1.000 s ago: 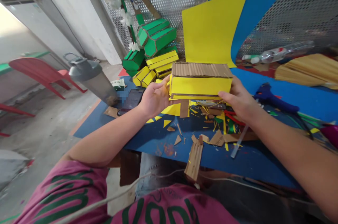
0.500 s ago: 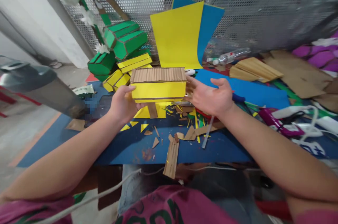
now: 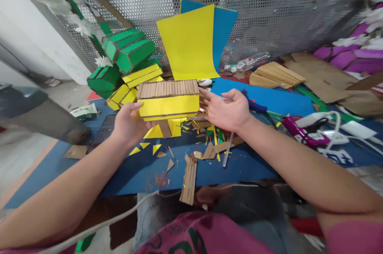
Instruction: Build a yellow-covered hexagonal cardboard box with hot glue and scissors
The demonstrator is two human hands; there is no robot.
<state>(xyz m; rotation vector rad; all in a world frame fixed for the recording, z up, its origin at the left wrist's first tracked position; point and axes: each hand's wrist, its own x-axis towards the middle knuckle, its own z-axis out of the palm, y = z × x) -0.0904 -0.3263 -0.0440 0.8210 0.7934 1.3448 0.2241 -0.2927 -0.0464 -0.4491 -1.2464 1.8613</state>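
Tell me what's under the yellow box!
Peeking out below the yellow box are a yellow piece and a brown strip. The box covers anything farther under, and its bottom can't be seen.

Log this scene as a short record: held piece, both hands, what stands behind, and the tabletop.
Held piece: yellow-sided box with a ridged brown cardboard top
Left hand: grips its left end
Right hand: open, fingers at its right end; contact unclear
Behind: curved yellow sheet, in front of a blue sheet
Tabletop: blue, with a brown corrugated cardboard strip overhanging the near edge
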